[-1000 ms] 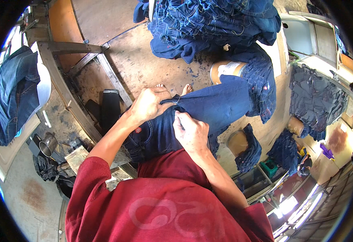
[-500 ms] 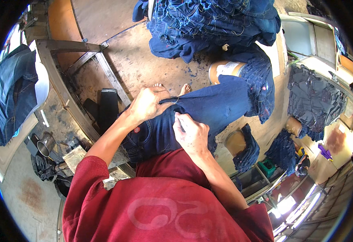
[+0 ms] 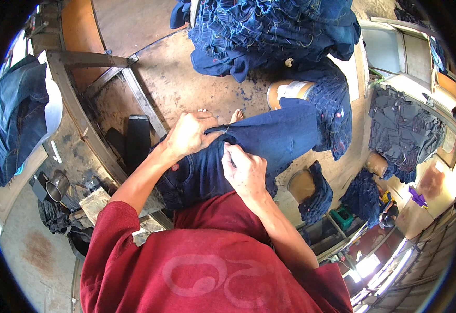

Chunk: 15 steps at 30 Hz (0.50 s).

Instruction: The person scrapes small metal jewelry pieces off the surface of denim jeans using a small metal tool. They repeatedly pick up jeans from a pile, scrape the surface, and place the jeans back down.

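Observation:
A pair of dark blue jeans (image 3: 285,130) lies across my lap, one leg stretched out to the right. My left hand (image 3: 189,136) is closed on the denim, lifting an edge between thumb and fingers; a loose pale thread shows near its fingertips. Just to the right, my right hand (image 3: 244,169) is closed too, its thumb and fingertips pinched at a dark fold of the same jeans. Whether a small item is also hidden in its curled fingers I cannot tell. The waist end of the jeans, with a small red mark, lies below my left wrist.
A big heap of denim (image 3: 275,31) stands ahead. Right of it, more denim hangs over a round brown drum (image 3: 285,93). A wooden frame (image 3: 66,58) and a metal mug (image 3: 58,188) are on the left. Dark grey garments (image 3: 408,125) are piled at the right.
My right fingertips have moved slightly up and left onto the fold of the jeans. My left hand keeps its pinch in nearly the same place.

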Tool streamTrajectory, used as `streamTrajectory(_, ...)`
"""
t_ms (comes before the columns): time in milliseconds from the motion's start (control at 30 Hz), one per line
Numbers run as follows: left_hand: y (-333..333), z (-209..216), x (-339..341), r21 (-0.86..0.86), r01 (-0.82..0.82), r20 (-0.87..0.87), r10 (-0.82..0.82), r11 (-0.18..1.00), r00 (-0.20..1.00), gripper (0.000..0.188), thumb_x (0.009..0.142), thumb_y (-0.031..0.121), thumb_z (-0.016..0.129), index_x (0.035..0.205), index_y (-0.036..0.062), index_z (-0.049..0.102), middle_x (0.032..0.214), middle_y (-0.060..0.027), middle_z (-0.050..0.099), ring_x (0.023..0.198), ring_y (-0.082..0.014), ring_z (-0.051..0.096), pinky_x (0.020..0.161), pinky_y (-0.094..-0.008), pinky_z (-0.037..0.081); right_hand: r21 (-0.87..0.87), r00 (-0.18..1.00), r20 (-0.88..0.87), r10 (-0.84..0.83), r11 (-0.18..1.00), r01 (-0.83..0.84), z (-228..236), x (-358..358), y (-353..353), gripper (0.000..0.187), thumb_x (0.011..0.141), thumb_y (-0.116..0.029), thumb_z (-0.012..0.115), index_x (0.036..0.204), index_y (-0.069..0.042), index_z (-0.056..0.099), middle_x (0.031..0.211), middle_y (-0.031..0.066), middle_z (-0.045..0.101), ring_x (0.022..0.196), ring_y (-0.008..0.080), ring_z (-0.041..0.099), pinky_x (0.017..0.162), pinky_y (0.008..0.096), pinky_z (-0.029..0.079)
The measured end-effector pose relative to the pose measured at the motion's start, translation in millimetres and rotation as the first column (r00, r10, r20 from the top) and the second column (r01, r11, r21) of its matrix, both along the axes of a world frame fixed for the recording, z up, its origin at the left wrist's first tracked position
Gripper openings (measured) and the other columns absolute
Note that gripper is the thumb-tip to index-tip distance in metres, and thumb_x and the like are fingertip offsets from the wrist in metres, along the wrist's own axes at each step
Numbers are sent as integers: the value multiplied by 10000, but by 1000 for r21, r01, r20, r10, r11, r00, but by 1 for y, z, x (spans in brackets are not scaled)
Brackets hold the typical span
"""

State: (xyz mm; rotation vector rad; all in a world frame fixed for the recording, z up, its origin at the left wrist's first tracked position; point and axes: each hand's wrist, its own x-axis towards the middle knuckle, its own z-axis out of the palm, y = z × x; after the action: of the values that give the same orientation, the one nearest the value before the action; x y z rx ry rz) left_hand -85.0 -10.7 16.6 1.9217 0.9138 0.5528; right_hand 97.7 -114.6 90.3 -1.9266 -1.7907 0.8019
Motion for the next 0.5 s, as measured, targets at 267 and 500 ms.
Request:
streamTrajectory(267, 0, 0, 2, 8, -7, -7, 7, 1000, 1000, 243, 798, 131, 893, 994, 31, 790, 896, -174, 754, 820, -392, 752, 755, -439, 629, -77, 1000, -15, 14, 997, -15, 6, 6, -1, 89, 951, -109, 729, 1040, -103, 725, 643, 121, 699, 539, 309, 712, 502, 433, 563)
streamTrajectory(500, -1, -1, 3, 42, -8, 4, 8, 999, 1000, 241, 797, 124, 888, 995, 31, 788, 888, -159, 744, 838, -374, 750, 756, -437, 627, -147, 985, 138, 101, 986, -80, 11, 3, 0, 49, 948, -85, 745, 995, -75, 734, 699, 157, 721, 576, 322, 730, 522, 413, 567)
